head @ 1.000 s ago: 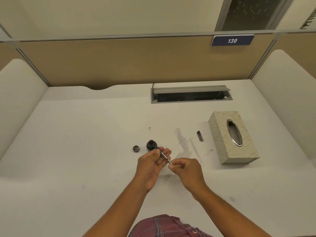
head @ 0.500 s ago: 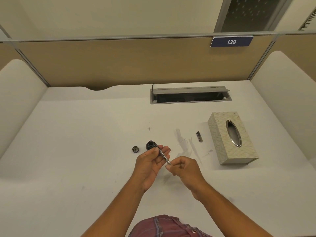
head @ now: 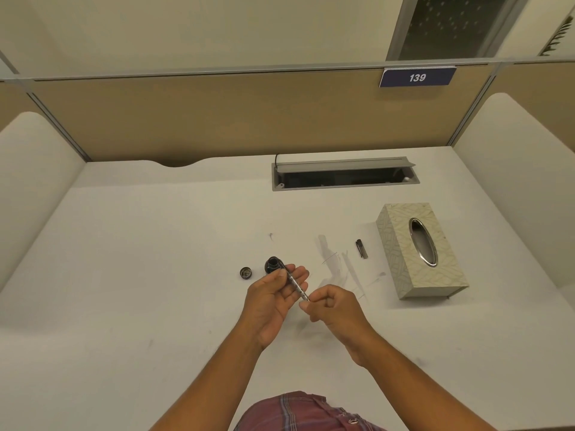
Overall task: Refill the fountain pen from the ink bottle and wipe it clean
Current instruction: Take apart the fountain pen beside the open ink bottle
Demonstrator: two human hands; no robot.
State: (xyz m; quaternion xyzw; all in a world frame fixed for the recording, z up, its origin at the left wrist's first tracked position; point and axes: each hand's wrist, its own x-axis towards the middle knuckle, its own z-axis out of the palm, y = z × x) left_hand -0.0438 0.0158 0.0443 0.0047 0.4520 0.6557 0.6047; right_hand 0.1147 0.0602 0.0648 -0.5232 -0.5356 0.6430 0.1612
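While my left hand cradled the fountain pen at frame centre, its tip dipped in the open ink bottle, my right hand pinched the pen's rear end above the bench.

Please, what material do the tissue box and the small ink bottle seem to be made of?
The tissue box looks like a hard case covered in pale, matte, patterned paper or fabric; its oval opening has a shiny metal-like rim. The ink bottle looks like dark glass, since it is glossy, but dark plastic is possible. It is too small to be sure.
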